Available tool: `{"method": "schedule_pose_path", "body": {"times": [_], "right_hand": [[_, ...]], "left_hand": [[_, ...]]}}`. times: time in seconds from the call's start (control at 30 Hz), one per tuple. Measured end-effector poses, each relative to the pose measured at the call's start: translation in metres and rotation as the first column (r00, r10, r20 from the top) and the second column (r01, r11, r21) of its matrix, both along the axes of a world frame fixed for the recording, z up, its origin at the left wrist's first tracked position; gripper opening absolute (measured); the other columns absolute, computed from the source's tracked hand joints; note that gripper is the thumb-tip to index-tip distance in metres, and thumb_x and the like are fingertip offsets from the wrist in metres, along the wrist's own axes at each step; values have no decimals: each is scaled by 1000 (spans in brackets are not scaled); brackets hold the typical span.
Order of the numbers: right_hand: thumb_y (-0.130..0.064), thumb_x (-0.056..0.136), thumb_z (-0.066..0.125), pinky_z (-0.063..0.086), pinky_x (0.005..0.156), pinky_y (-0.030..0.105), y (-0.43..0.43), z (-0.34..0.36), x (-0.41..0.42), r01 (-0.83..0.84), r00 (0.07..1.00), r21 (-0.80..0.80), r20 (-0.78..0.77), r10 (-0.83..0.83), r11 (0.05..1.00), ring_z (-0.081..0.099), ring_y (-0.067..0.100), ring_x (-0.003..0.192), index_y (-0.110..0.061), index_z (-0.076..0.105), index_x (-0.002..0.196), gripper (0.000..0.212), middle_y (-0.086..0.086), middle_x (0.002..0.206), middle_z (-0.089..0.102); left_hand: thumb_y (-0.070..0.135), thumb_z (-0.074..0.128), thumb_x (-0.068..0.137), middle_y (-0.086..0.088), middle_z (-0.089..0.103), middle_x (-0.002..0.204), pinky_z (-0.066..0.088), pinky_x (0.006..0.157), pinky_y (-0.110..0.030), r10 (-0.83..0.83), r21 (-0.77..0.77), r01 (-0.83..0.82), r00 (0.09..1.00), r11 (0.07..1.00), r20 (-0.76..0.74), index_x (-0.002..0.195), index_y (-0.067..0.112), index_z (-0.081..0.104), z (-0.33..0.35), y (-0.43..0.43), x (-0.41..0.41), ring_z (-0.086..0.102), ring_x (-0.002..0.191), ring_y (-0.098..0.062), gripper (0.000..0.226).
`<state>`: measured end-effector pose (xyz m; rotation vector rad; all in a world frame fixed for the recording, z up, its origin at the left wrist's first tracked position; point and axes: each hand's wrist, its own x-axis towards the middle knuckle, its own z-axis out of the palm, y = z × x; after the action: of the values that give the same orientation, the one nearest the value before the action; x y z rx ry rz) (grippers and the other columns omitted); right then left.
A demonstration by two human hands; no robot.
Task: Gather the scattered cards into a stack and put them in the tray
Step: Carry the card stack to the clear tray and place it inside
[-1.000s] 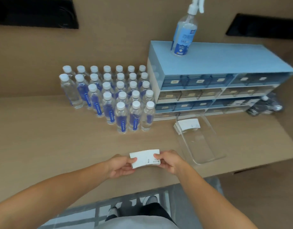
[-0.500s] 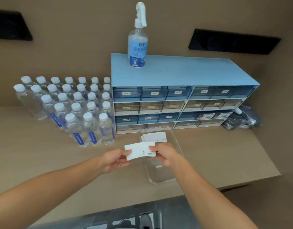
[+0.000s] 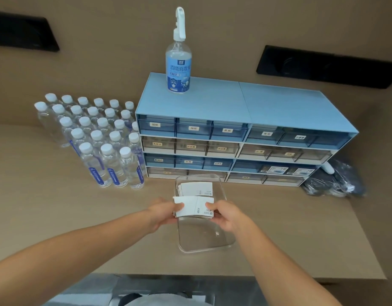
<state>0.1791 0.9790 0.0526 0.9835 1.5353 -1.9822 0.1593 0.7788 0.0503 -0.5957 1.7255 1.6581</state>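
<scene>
I'm holding the squared stack of white printed cards (image 3: 194, 207) over the clear rectangular plastic tray (image 3: 221, 245), left hand (image 3: 163, 212) pinching one end and right hand (image 3: 226, 214) the other. A second ago it sat low above the bare tan tabletop (image 3: 47, 206), left of the tray. Now it hangs just in front of the card pile (image 3: 196, 188) already lying at the tray's far end, so I judge only lowering and release remain.

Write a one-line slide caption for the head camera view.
Both hands, left hand and right hand, hold a card stack over the clear tray, which already holds cards.

tray (image 3: 223, 245) before drawer unit (image 3: 245, 138), water bottles (image 3: 97, 138) to its left.
</scene>
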Motion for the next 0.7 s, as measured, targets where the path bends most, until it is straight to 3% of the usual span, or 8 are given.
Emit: {"method": "schedule_pose_path", "body": {"times": [0.07,0.17,0.3,0.37,0.5,0.6,0.63,0.7], "right_hand": [[9,89,59,59,74,37,4,1,-4,-16,1000,3,-6,16,1000,70,26,85,1,63,102,16,17,101,72],[8,89,60,58,87,42,12,1,-11,-55,998,47,0,55,997,71,29,91,1,63,104,16,18,104,73],[6,91,58,59,63,33,20,5,-16,-91,996,65,21,90,994,71,24,82,-2,63,96,11,14,94,74],[5,92,57,58,55,30,19,7,-19,-104,994,93,35,101,990,71,22,79,-2,62,101,12,13,92,73],[0,94,51,57,58,28,13,1,-24,-184,983,277,71,171,943,69,19,80,-5,56,120,27,10,101,72],[-3,90,44,56,72,29,6,-9,-23,-254,966,441,82,243,861,67,23,96,-10,53,125,36,9,115,68],[-5,89,42,54,74,29,5,-12,-24,-272,961,486,88,263,831,65,24,96,-13,54,119,33,7,112,68],[-7,90,42,50,65,26,3,-15,-25,-303,951,514,117,285,802,62,19,80,-16,53,103,20,1,92,65]], "left_hand": [[5,68,92,-15,73,105,62,61,-26,11,-13,-11,1000,1000,12,108,2,56,4,5,-1,71,94,-25,20],[7,67,93,-20,69,118,61,79,-34,5,-55,-3,1000,999,27,124,-3,51,3,14,-2,69,106,-29,35],[10,59,97,-21,64,125,58,91,-42,-42,-168,40,999,985,-7,128,-2,51,0,31,0,66,111,-33,34],[8,54,99,-20,62,125,59,83,-37,-69,-214,64,998,975,-14,126,-2,51,1,39,0,64,106,-33,29],[4,40,99,-11,53,104,46,68,-31,-50,-288,45,999,956,-10,114,11,46,4,55,3,50,78,-24,18],[2,36,98,-10,54,106,42,69,-30,-44,-286,41,999,957,-3,122,10,49,-4,62,2,49,86,-26,29],[2,35,98,-10,55,109,41,72,-30,-52,-281,56,998,958,19,127,8,50,-5,64,2,49,90,-27,33],[3,32,99,-8,58,118,41,78,-31,-70,-252,88,994,964,82,133,4,51,-8,66,2,54,100,-29,39]]}}
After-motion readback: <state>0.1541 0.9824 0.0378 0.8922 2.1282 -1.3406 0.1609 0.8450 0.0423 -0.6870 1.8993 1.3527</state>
